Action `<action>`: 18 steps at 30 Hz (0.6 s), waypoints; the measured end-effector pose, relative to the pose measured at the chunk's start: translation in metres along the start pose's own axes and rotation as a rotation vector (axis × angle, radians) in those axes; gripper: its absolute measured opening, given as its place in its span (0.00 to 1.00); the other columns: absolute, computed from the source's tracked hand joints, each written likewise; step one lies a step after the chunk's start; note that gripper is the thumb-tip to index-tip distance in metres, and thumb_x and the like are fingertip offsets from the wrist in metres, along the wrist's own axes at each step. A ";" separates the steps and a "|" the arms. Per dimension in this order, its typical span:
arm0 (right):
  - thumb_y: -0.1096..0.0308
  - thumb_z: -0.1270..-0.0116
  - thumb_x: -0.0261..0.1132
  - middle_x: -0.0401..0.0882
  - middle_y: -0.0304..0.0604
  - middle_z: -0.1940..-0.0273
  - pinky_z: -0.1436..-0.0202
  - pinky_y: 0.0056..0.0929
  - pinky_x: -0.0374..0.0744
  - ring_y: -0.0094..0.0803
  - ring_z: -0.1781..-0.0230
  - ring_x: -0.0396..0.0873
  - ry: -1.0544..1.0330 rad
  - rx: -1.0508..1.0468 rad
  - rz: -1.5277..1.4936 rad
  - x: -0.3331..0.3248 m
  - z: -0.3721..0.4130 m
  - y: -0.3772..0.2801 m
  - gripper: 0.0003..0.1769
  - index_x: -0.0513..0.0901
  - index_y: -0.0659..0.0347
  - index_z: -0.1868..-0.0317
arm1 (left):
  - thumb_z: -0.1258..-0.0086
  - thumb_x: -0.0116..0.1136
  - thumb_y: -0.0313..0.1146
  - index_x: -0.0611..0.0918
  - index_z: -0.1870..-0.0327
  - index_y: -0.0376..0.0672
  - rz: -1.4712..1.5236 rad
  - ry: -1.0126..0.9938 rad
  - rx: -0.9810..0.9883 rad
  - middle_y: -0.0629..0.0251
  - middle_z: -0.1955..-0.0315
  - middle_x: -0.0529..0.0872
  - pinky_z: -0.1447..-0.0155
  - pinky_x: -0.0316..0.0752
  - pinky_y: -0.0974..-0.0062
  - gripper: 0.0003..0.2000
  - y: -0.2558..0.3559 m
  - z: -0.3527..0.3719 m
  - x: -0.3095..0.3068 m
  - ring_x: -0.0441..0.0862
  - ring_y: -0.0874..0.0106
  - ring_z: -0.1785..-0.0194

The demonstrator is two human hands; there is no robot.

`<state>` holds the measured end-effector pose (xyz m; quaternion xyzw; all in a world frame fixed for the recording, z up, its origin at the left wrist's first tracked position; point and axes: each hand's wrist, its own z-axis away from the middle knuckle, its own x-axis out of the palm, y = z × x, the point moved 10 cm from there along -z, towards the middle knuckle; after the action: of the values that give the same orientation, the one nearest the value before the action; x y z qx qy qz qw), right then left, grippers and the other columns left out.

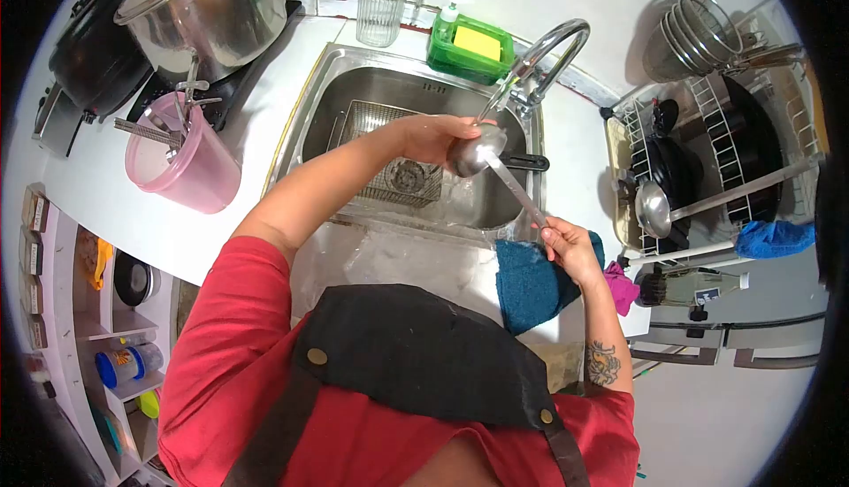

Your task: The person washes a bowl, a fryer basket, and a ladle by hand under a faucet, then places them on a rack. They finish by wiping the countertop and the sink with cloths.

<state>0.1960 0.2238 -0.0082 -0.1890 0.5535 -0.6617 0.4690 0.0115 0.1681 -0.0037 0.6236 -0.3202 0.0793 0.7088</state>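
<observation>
A metal ladle (516,187) is held between my two hands above the sink (301,155), just under the tap (536,76). My right hand (569,246) grips the end of its handle over the sink's front right corner. Around the rim of its bowl are the fingers of my left hand (435,138), with part of them hidden behind the metal. A wire basket (364,124) lies in the sink below my left forearm. Behind the ladle, a black handle (528,161) shows at the sink's right side. Below my right hand lies a teal cloth (529,282).
A green holder (469,67) with a yellow sponge (478,42) stands behind the sink, beside a glass pitcher (382,5). At left are a pink utensil container (199,168) and a large pot (217,18). A dish rack (630,213) with pans and another ladle (653,208) stands right.
</observation>
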 end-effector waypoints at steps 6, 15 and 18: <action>0.67 0.39 0.57 0.65 0.27 0.83 0.79 0.14 0.63 0.15 0.83 0.60 0.076 -0.091 0.138 -0.012 -0.003 -0.013 0.12 0.78 0.61 0.56 | 0.36 0.44 0.51 0.75 0.60 0.45 0.146 0.337 0.076 0.71 0.70 0.78 0.64 0.72 0.75 0.18 0.003 -0.028 -0.030 0.75 0.78 0.68; 0.70 0.42 0.60 0.69 0.36 0.83 0.76 0.20 0.68 0.19 0.83 0.64 0.246 -0.255 0.428 -0.019 0.004 -0.025 0.11 0.78 0.63 0.58 | 0.37 0.51 0.42 0.76 0.69 0.43 0.083 0.356 -0.037 0.71 0.77 0.77 0.72 0.73 0.75 0.11 -0.001 -0.040 -0.050 0.74 0.78 0.77; 0.67 0.42 0.60 0.73 0.42 0.81 0.74 0.22 0.69 0.24 0.83 0.67 0.257 -0.244 0.482 -0.015 -0.002 -0.033 0.12 0.78 0.62 0.58 | 0.38 0.51 0.44 0.76 0.70 0.44 0.079 0.486 0.032 0.70 0.77 0.77 0.71 0.74 0.75 0.12 0.000 -0.033 -0.070 0.75 0.78 0.76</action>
<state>0.1880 0.2356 0.0253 -0.0217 0.7127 -0.4785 0.5124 -0.0313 0.2187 -0.0431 0.5845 -0.1631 0.2598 0.7512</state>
